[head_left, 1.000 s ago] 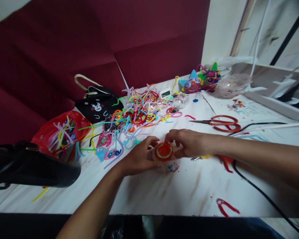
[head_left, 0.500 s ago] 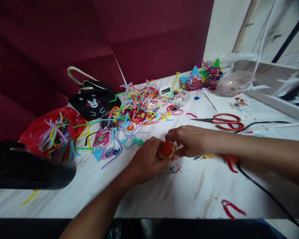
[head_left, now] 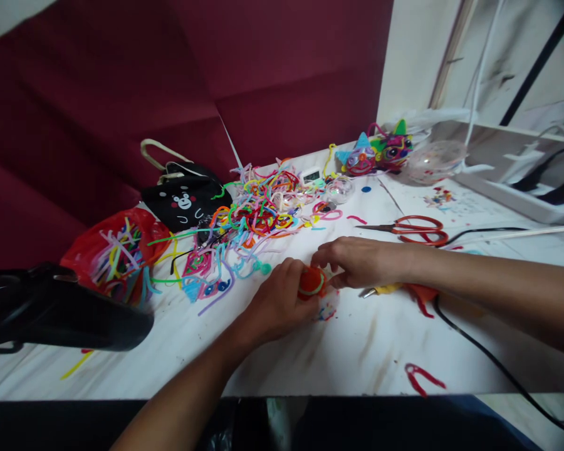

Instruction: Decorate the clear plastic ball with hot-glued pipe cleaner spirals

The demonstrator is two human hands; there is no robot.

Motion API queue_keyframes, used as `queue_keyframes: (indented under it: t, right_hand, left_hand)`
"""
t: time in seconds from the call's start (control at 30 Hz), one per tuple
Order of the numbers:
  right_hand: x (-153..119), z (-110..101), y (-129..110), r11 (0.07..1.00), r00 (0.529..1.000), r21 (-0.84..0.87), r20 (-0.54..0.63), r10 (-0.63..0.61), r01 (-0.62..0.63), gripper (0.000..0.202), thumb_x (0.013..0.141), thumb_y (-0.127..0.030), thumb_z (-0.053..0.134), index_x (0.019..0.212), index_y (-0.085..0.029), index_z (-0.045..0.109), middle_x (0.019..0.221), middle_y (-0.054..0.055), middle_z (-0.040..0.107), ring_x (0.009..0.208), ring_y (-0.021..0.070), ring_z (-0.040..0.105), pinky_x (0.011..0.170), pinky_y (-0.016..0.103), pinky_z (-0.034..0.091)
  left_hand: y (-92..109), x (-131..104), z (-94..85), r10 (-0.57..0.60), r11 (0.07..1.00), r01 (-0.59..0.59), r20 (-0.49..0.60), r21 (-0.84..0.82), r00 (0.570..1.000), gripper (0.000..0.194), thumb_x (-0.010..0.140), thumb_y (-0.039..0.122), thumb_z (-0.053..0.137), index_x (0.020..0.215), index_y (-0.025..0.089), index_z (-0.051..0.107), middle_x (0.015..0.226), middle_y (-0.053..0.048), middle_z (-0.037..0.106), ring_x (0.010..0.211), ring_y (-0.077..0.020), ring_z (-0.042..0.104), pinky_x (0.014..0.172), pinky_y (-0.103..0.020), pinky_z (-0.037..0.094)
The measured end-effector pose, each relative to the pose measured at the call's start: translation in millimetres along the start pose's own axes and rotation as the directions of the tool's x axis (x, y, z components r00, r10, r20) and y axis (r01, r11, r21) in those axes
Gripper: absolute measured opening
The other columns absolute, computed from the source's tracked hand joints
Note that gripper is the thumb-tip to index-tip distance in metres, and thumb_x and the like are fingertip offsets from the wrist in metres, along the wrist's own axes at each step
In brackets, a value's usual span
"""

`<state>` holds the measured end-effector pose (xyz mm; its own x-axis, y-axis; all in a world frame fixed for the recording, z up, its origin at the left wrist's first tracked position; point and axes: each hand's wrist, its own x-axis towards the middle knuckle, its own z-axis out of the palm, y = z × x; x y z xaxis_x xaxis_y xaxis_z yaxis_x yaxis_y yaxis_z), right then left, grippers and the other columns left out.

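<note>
My left hand (head_left: 278, 299) is wrapped round a small round orange fuzzy piece (head_left: 314, 282) with a pale green curved line, seemingly of coiled pipe cleaner. A clear plastic part with coloured specks (head_left: 328, 311) shows just below it; whether the two are joined I cannot tell. At the piece's upper right edge, the thumb and curled fingers of my right hand (head_left: 352, 263) close on the rim. Under my right forearm lies what looks like a glue gun (head_left: 385, 289), yellow and orange with a metal tip, partly hidden.
Orange-handled scissors (head_left: 423, 230) lie beyond my right forearm. A tangle of pipe cleaners (head_left: 263, 200) covers the table's back, near two finished animal faces (head_left: 376, 153). A red bag (head_left: 117, 250) and a black bottle (head_left: 66, 310) stand left. A red V-shaped piece (head_left: 423, 379) lies near the front edge.
The camera view has shifted slightly, moving the left-side things rightward and the right-side things leftward. Both hands stay at the orange piece, which has tilted a little; the right fingers have shifted slightly.
</note>
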<state>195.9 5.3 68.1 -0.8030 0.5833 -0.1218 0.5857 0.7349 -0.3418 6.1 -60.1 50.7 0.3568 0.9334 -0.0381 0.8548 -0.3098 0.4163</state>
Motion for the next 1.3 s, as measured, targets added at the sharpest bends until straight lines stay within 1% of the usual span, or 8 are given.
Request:
queue_keyframes:
  t: [0.2,0.33,0.57,0.77,0.87,0.97,1.17,1.3]
  right_hand:
    - [-19.5,-3.6,1.9,1.000,0.998,0.024,-0.070,0.010,-0.008,0.036,0.083,-0.021,0.065,0.118,-0.017,0.067,0.115,0.011,0.073,0.093,0.0212,0.070,0.076,0.029,0.050]
    - [-41.9,-3.3,6.4,1.000,0.992,0.010,-0.122,0.013,-0.012,0.030,0.086,-0.024,0.062,0.115,-0.019,0.068,0.107,0.009,0.074,0.094,0.0242,0.070,0.078,0.033,0.050]
    - [-84.2,12.1,23.2,0.997,0.980,0.074,-0.190,0.052,-0.039,0.031,0.091,-0.034,0.055,0.117,-0.022,0.068,0.110,0.010,0.074,0.097,0.0259,0.071,0.078,0.036,0.053]
    - [-103.5,25.4,29.0,0.992,0.976,0.115,-0.207,0.074,-0.051,0.028,0.092,-0.028,0.050,0.113,-0.023,0.069,0.108,0.010,0.074,0.093,0.0250,0.072,0.076,0.035,0.055]
    - [-98.7,26.2,23.0,0.996,0.963,0.089,-0.267,0.037,-0.013,0.029,0.094,-0.028,0.049,0.114,-0.023,0.069,0.103,0.010,0.075,0.093,0.0250,0.072,0.075,0.035,0.055]
    - [-82.1,23.6,13.1,0.999,0.938,0.021,-0.345,-0.034,0.044,0.030,0.096,-0.026,0.046,0.115,-0.018,0.068,0.104,0.013,0.073,0.094,0.0238,0.070,0.081,0.036,0.053]
    - [-37.8,23.5,0.1,0.985,0.936,-0.090,-0.309,-0.169,0.148,0.024,0.093,-0.026,0.053,0.110,-0.017,0.068,0.107,0.013,0.070,0.099,0.0226,0.067,0.084,0.034,0.051]
    - [-22.3,26.4,-2.6,0.979,0.947,-0.124,-0.259,-0.189,0.162,0.023,0.093,-0.027,0.052,0.105,-0.014,0.067,0.103,0.012,0.070,0.095,0.0238,0.066,0.080,0.036,0.051]
  left_hand:
    - [0.7,1.1,-0.7,-0.019,0.998,0.018,0.015,0.058,1.000,0.023,0.077,0.033,0.057,0.093,0.019,0.048,0.096,-0.003,0.056,0.082,-0.0197,0.054,0.069,-0.032,0.041]
    - [0.9,1.8,-2.7,-0.024,0.998,0.023,0.029,0.061,0.999,0.028,0.077,0.037,0.059,0.098,0.020,0.050,0.098,-0.003,0.057,0.084,-0.0204,0.056,0.070,-0.032,0.043]
    - [3.6,5.1,-3.1,-0.032,0.984,0.027,0.029,0.174,0.999,0.025,0.075,0.039,0.059,0.090,0.022,0.048,0.093,-0.002,0.060,0.077,-0.0203,0.058,0.063,-0.030,0.039]
    - [8.0,6.5,-0.5,-0.044,0.968,0.039,0.013,0.247,0.999,0.026,0.076,0.041,0.058,0.090,0.022,0.048,0.090,-0.004,0.062,0.075,-0.0223,0.061,0.062,-0.031,0.040]
    - [9.8,6.7,0.2,-0.049,0.963,0.043,0.014,0.265,0.999,0.026,0.077,0.042,0.058,0.090,0.022,0.048,0.091,-0.004,0.063,0.075,-0.0226,0.061,0.063,-0.031,0.041]
    - [9.7,6.2,1.7,-0.054,0.965,0.053,-0.003,0.257,0.999,0.025,0.077,0.041,0.059,0.089,0.022,0.048,0.090,-0.004,0.063,0.074,-0.0222,0.061,0.063,-0.031,0.041]
    - [7.8,4.3,6.6,-0.063,0.971,0.070,-0.040,0.228,0.997,0.023,0.076,0.038,0.057,0.088,0.022,0.048,0.089,-0.004,0.062,0.074,-0.0228,0.061,0.063,-0.032,0.038]
    - [7.6,4.5,8.0,-0.073,0.976,0.081,-0.046,0.202,0.996,0.023,0.075,0.038,0.058,0.088,0.022,0.048,0.088,-0.004,0.062,0.074,-0.0235,0.061,0.061,-0.033,0.037]
